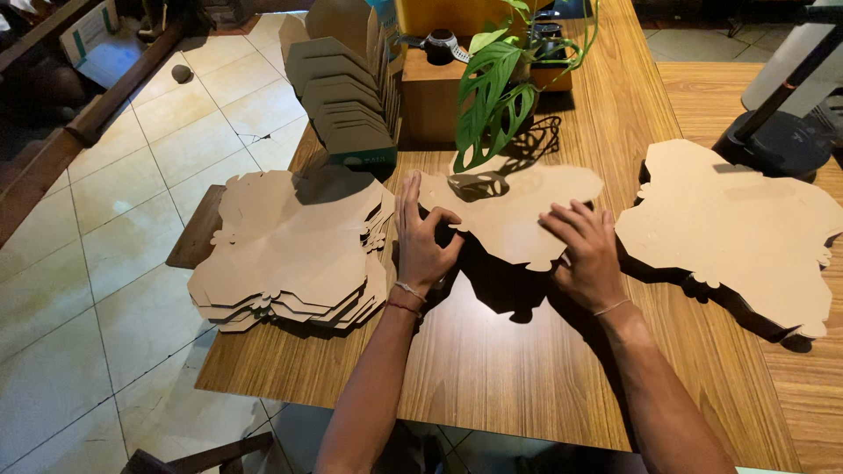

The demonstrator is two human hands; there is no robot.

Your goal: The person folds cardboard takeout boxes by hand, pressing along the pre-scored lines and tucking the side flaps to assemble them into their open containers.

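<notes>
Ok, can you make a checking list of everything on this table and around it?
Surface: wooden table, plank grain, bare at the near edge.
Job's things: one flat cardboard cut-out in the middle, under both hands; a stack of the same cut-outs to the left, overhanging the table edge; another stack to the right.
Clutter: row of folded cardboard boxes at the back left, a potted plant, a wooden box.
Hands: left hand pinches the cut-out's left edge; right hand presses flat on its near edge.
Cables: nothing seen.
Surroundings: tiled floor on the left, a black stand base at the far right.
</notes>
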